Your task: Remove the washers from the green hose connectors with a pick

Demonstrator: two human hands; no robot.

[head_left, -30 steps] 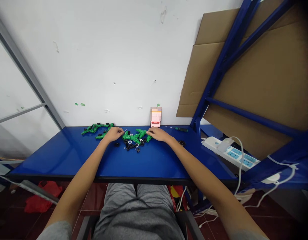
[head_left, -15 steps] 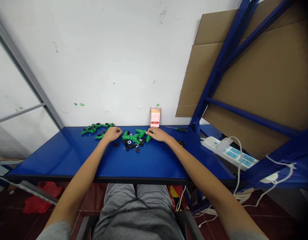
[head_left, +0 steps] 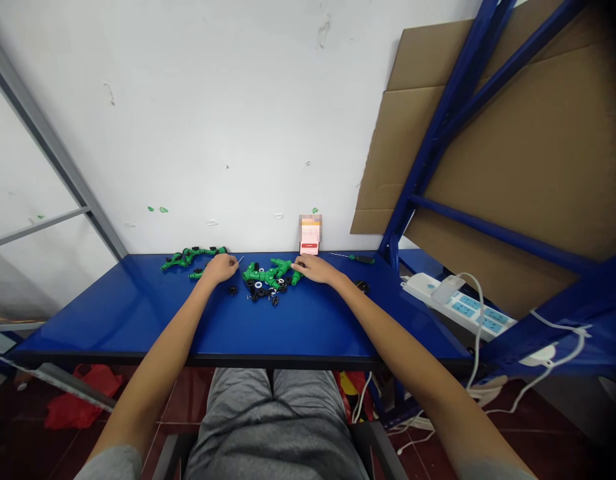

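My left hand (head_left: 221, 268) is closed in a pinch, and a thin silvery metal pin (head_left: 241, 259) sticks out from its fingertips. Close by lie a green fitting (head_left: 195, 275), partly hidden by that hand, and a black ring (head_left: 233, 290). My right hand (head_left: 315, 268) is also closed, with a small dark piece (head_left: 301, 265) at its fingertips that is too small to name. Just below those fingers is a green plastic fitting (head_left: 297, 277). Between my hands lie joined green pipe fittings (head_left: 265, 274), a white ring (head_left: 258, 285) and several black caps and rings (head_left: 255, 296).
Joined green fittings (head_left: 174, 261) lie at the back left of the blue table (head_left: 288, 333). A phone (head_left: 310, 237) leans on the wall. A screwdriver (head_left: 361, 259) and a black item (head_left: 362, 287) lie right. A power strip (head_left: 458, 305) is beside the table.
My left hand has shifted slightly left, with the metal pin still at its fingertips. My right hand has stayed almost in the same place.
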